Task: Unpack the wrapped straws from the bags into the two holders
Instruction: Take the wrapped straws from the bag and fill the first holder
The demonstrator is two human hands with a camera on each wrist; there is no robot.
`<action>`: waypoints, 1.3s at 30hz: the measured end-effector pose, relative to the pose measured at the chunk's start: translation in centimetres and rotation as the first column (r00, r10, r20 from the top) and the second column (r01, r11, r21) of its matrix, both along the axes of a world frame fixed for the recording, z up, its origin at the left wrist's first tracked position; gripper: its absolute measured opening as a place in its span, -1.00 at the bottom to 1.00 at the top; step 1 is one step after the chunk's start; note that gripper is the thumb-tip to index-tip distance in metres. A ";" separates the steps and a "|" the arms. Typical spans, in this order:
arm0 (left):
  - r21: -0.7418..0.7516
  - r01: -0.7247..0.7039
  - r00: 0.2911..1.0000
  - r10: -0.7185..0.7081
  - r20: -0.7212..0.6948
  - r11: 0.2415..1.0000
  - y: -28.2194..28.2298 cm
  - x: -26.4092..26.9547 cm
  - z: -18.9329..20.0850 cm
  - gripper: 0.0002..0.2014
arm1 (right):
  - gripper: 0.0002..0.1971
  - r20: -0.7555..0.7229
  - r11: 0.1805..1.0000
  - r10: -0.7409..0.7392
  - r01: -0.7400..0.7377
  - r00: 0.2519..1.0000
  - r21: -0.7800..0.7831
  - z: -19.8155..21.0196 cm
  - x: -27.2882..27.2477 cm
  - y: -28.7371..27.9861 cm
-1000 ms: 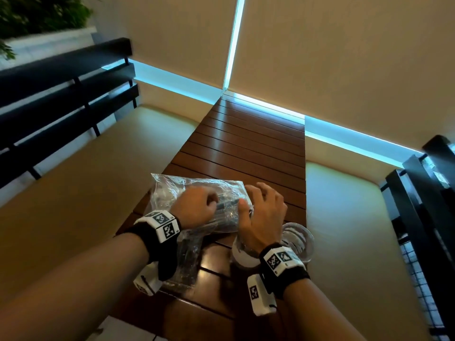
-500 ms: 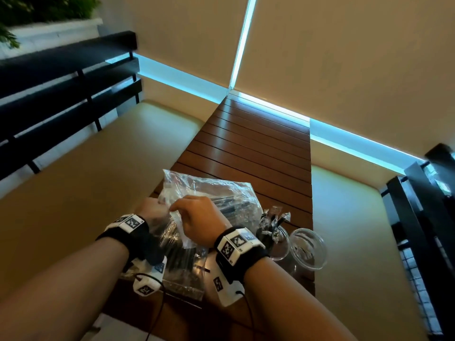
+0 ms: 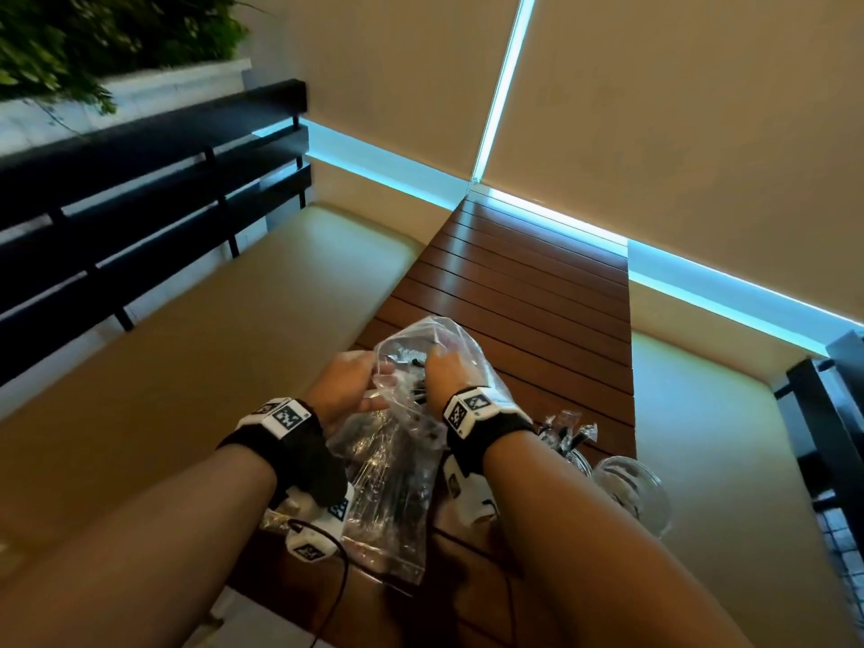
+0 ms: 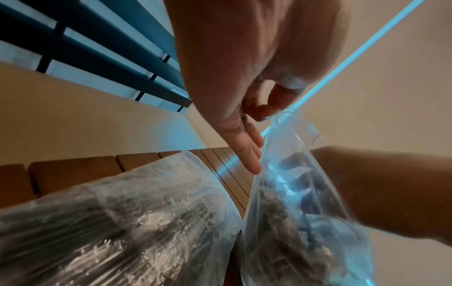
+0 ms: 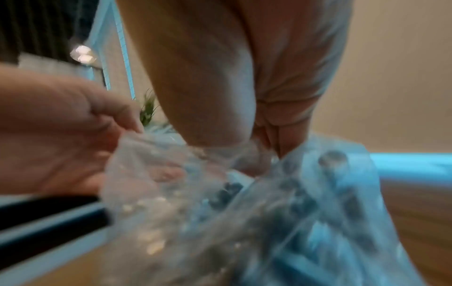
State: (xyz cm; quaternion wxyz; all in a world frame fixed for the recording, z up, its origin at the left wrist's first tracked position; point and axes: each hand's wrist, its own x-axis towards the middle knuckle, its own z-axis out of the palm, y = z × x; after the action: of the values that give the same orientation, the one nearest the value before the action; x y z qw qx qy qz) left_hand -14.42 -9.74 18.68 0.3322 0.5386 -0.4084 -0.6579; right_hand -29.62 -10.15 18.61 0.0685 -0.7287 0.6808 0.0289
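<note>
I hold a clear plastic bag (image 3: pixel 423 348) upright over the wooden table (image 3: pixel 514 282), with dark wrapped straws (image 3: pixel 414 367) inside. My left hand (image 3: pixel 374 369) pinches the left side of the bag's mouth; in the left wrist view thumb and finger pinch the rim (image 4: pixel 277 116). My right hand (image 3: pixel 435 362) grips the right side of the mouth, fingers curled over the bag's edge (image 5: pixel 274 149). A second bag of straws (image 3: pixel 388 502) lies flat under my wrists. Two glass holders stand at the right: one holder (image 3: pixel 577 458) has wrapped straws in it, the other holder (image 3: pixel 631 488) looks empty.
Cream bench cushions (image 3: pixel 187 367) flank the narrow slatted table on both sides. A black slatted backrest (image 3: pixel 140 180) rises at the left, and dark railing (image 3: pixel 837 413) at the right. A thin black cable (image 3: pixel 343 582) runs from my left wrist.
The bag went from lying flat on the table to upright between my hands. My right hand left the holders and took the bag's mouth, and both hands now pull it apart.
</note>
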 end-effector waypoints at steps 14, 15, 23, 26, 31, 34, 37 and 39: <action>-0.126 0.100 0.983 -0.079 0.163 0.987 -0.8 -1.8 0.9 -0.79 | -0.39 0.147 0.963 0.094 -0.128 0.985 0.239 -1.6 -2.7 -0.9; -0.134 0.110 0.982 -0.086 0.170 0.985 -0.9 -1.9 0.9 -0.79 | -0.37 0.161 0.960 0.099 -0.137 0.982 0.244 -1.7 -2.9 -0.8; -0.180 0.058 0.976 -0.018 0.219 0.982 -1.6 -1.8 0.7 -0.73 | -0.87 0.182 0.994 0.105 -0.101 0.978 -0.028 -2.2 -4.1 -0.7; -0.176 0.041 0.968 0.004 0.249 0.984 -1.9 -1.9 0.7 -0.74 | -0.83 0.225 0.991 0.121 -0.105 0.967 -0.079 -1.8 -3.8 -0.6; -0.185 0.123 0.925 -0.045 0.378 0.975 -2.0 -2.2 0.0 -0.77 | -0.84 0.372 0.973 0.134 -0.050 0.918 -0.226 -0.2 -2.6 -0.4; -0.227 0.162 0.885 -0.039 0.464 0.960 -2.1 -2.1 -0.9 -0.81 | -0.80 0.446 0.948 0.122 0.028 0.887 -0.316 1.6 -2.2 -0.5; -0.264 0.192 0.821 -0.008 0.570 0.945 -2.3 -1.9 -1.9 -0.84 | -0.78 0.513 0.934 0.117 0.082 0.850 -0.348 3.3 -1.8 -0.7; -0.269 0.211 0.780 0.004 0.625 0.940 -2.5 -1.8 -2.4 -0.85 | -0.80 0.539 0.916 0.129 0.109 0.833 -0.387 4.6 -1.7 -0.7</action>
State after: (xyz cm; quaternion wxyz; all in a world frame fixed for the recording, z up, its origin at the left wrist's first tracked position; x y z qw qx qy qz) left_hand -16.21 -12.22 16.29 0.2272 0.6378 -0.6263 -0.3866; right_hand -31.29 -10.86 23.18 0.1113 -0.7074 0.6188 -0.3230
